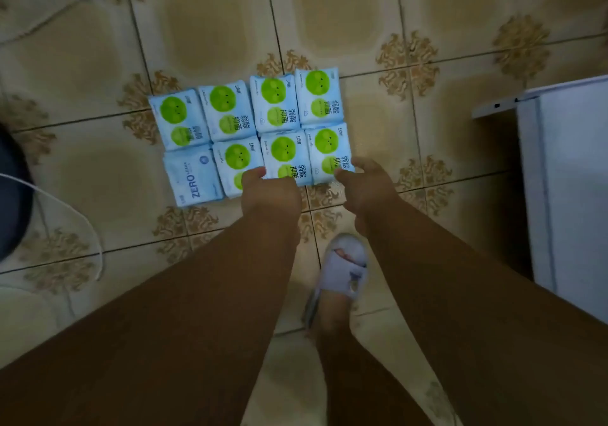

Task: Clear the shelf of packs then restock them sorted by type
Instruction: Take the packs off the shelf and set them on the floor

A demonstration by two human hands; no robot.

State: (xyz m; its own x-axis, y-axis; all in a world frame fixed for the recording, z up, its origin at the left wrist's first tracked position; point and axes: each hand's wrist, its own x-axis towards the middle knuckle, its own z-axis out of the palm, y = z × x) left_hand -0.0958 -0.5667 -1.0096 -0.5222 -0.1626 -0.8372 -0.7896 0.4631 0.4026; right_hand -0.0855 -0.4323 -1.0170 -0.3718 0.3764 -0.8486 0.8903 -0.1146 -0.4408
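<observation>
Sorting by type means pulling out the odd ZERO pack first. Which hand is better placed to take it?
Probably the left hand: it sits nearer the ZERO pack at the near row's left end. The right hand is at the far right pack.

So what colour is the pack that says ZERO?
Pale blue with darker blue lettering, no green circles; the ZERO pack shows in the head view.

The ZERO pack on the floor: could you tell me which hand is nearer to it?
Left. The left hand rests one pack over from the ZERO pack; the right hand is at the row's far end.
</observation>
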